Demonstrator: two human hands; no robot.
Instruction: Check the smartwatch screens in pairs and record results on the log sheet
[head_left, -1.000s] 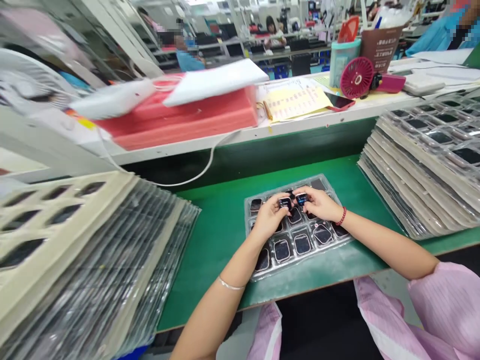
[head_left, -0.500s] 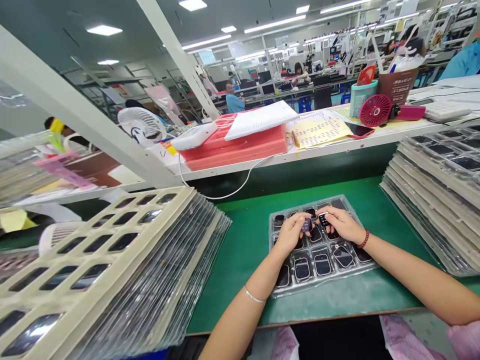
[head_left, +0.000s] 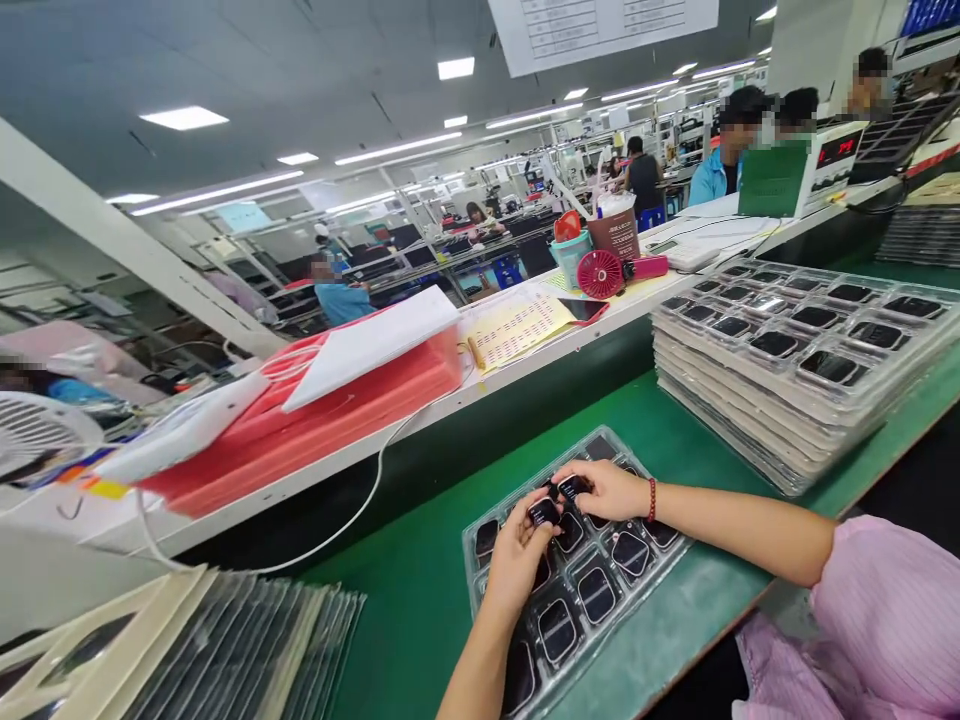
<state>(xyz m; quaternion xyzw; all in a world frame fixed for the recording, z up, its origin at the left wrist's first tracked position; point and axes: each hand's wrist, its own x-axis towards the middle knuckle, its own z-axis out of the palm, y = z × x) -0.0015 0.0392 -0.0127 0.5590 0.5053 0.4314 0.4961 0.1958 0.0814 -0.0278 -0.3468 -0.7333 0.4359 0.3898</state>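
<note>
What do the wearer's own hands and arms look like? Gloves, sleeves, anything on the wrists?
No gloves: left hand and right hand are both bare. A dark red beaded bracelet circles the right wrist. The right arm has a loose, pale pink sleeve ending near the elbow, with the forearm bare. The left forearm is bare where it shows; its sleeve is out of frame.

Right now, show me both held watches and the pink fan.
Left watch (head_left: 543, 511): head view, on its screen.
Right watch (head_left: 572, 488): head view, on its screen.
Pink fan (head_left: 599, 273): head view, on its round grille.
</note>
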